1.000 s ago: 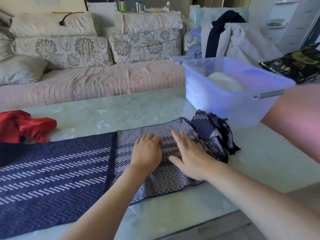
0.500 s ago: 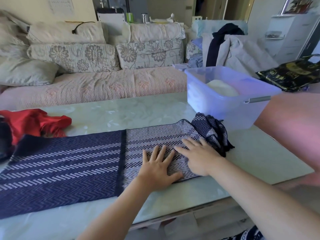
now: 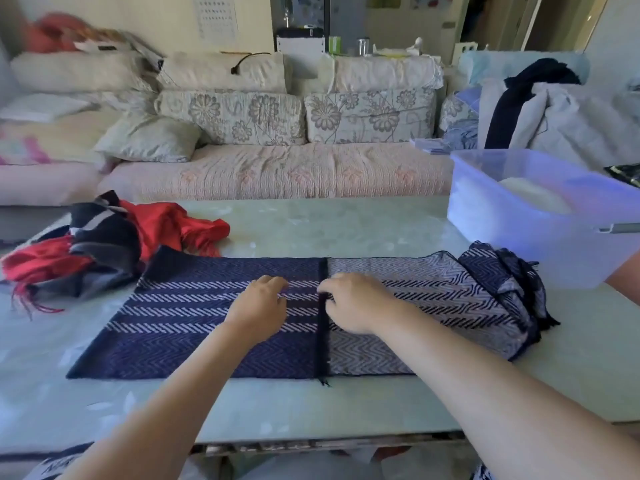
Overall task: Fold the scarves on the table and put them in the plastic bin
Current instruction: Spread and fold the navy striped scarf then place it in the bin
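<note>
Your scarf (image 3: 207, 313) lies flat along the table (image 3: 346, 226), its far end bunched beside the bin (image 3: 491, 223). Your left hand (image 3: 258, 306) and right hand (image 3: 353, 303) curl onto its dark middle edge, apparently pinching it to square the fold.

Ahead of you, past the pale green table (image 3: 311, 230), a floral-cushioned sofa (image 3: 277, 171) lines the far wall (image 3: 156, 19); clothes (image 3: 554, 112) heaped far right.

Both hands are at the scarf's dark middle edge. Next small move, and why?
Probably reach the right hand to the bunched end and pull it flat: the scarf lies smooth elsewhere, that end is crumpled beside the bin.
</note>
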Action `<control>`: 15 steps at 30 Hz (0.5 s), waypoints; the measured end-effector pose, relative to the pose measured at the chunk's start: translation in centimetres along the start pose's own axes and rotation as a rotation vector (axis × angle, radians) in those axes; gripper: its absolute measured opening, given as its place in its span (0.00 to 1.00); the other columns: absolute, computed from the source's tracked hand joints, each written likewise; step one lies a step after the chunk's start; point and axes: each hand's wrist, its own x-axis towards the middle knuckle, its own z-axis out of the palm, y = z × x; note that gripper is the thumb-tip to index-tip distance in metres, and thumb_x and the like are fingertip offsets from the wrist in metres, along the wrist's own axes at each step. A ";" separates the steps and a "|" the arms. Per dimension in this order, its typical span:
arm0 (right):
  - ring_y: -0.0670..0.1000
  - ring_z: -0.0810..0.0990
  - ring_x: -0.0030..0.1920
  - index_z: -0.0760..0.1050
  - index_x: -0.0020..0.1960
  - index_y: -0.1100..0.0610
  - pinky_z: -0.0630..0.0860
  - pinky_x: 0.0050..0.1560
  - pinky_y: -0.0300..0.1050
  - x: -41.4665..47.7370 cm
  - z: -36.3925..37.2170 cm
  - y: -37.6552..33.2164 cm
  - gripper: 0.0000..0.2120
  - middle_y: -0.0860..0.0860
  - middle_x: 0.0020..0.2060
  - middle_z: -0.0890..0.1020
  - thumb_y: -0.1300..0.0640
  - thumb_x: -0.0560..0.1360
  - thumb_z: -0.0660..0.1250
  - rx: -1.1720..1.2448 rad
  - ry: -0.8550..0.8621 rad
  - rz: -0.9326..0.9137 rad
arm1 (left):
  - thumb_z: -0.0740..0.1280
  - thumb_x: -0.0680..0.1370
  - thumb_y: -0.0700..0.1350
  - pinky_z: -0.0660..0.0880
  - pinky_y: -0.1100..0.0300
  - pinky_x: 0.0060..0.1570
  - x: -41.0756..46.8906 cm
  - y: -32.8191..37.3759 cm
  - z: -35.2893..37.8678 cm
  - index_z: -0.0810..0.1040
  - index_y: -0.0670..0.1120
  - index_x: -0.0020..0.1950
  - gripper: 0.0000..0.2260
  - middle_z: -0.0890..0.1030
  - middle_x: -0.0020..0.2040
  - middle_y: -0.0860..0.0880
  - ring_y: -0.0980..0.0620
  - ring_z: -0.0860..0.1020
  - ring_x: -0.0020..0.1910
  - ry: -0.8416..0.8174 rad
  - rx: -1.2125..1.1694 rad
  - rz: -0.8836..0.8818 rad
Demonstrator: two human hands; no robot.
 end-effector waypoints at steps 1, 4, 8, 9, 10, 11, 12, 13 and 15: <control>0.58 0.73 0.67 0.71 0.71 0.48 0.69 0.66 0.52 0.9 0.4 -1.9 0.20 0.52 0.69 0.74 0.52 0.80 0.57 0.044 -0.013 -0.047 | 0.60 0.79 0.44 0.73 0.50 0.60 -0.6 -2.2 -0.9 0.73 0.47 0.68 0.17 0.74 0.64 0.46 0.45 0.73 0.63 0.018 0.025 -0.073; 0.57 0.72 0.67 0.72 0.70 0.47 0.69 0.67 0.53 4.2 1.9 -7.0 0.19 0.50 0.69 0.73 0.52 0.80 0.56 0.117 -0.073 -0.154 | 0.58 0.79 0.41 0.72 0.47 0.60 -2.7 -8.5 -3.6 0.72 0.46 0.67 0.17 0.73 0.63 0.45 0.43 0.71 0.63 0.045 0.099 -0.279; 0.57 0.72 0.67 0.72 0.70 0.46 0.70 0.66 0.54 8.9 3.6 -13.6 0.19 0.50 0.69 0.72 0.54 0.81 0.56 0.104 -0.109 -0.244 | 0.60 0.76 0.38 0.70 0.47 0.58 -5.3 -15.0 -7.0 0.72 0.41 0.60 0.12 0.75 0.59 0.39 0.38 0.72 0.58 0.088 0.223 -0.424; 0.58 0.73 0.67 0.72 0.69 0.46 0.70 0.65 0.55 10.2 3.8 -15.3 0.19 0.50 0.69 0.72 0.54 0.81 0.56 0.095 -0.108 -0.258 | 0.60 0.76 0.37 0.69 0.49 0.57 -5.9 -16.3 -7.7 0.72 0.40 0.59 0.12 0.75 0.58 0.39 0.38 0.72 0.58 0.072 0.249 -0.464; 0.58 0.73 0.66 0.73 0.69 0.47 0.71 0.64 0.55 11.4 3.9 -16.9 0.19 0.50 0.68 0.72 0.56 0.80 0.57 0.077 -0.101 -0.269 | 0.60 0.77 0.37 0.68 0.50 0.57 -6.4 -17.6 -8.2 0.72 0.39 0.60 0.12 0.74 0.58 0.39 0.38 0.72 0.58 0.054 0.256 -0.500; 0.58 0.74 0.65 0.73 0.69 0.48 0.72 0.62 0.55 12.7 4.0 -18.4 0.19 0.51 0.67 0.73 0.57 0.80 0.57 0.051 -0.085 -0.283 | 0.60 0.77 0.37 0.68 0.50 0.58 -6.9 -19.0 -8.5 0.71 0.39 0.61 0.13 0.74 0.59 0.39 0.39 0.72 0.60 0.042 0.234 -0.533; 0.58 0.75 0.64 0.73 0.69 0.48 0.73 0.60 0.55 14.1 4.1 -19.8 0.19 0.51 0.66 0.73 0.59 0.80 0.57 0.010 -0.068 -0.299 | 0.61 0.77 0.39 0.69 0.50 0.58 -7.3 -20.3 -8.7 0.71 0.38 0.63 0.15 0.73 0.61 0.38 0.39 0.71 0.61 0.036 0.206 -0.571; 0.58 0.76 0.62 0.73 0.69 0.49 0.74 0.57 0.54 15.6 4.1 -21.0 0.19 0.51 0.65 0.74 0.60 0.80 0.58 -0.033 -0.044 -0.313 | 0.61 0.78 0.40 0.69 0.50 0.58 -7.6 -21.5 -8.8 0.70 0.39 0.65 0.16 0.73 0.62 0.38 0.39 0.71 0.62 0.032 0.193 -0.603; 0.59 0.77 0.60 0.70 0.70 0.49 0.73 0.50 0.52 18.4 4.1 -23.1 0.22 0.52 0.63 0.75 0.63 0.79 0.58 -0.104 0.012 -0.323 | 0.64 0.78 0.45 0.70 0.52 0.56 -7.8 -23.2 -9.2 0.70 0.39 0.64 0.17 0.74 0.62 0.39 0.40 0.72 0.61 -0.002 0.184 -0.630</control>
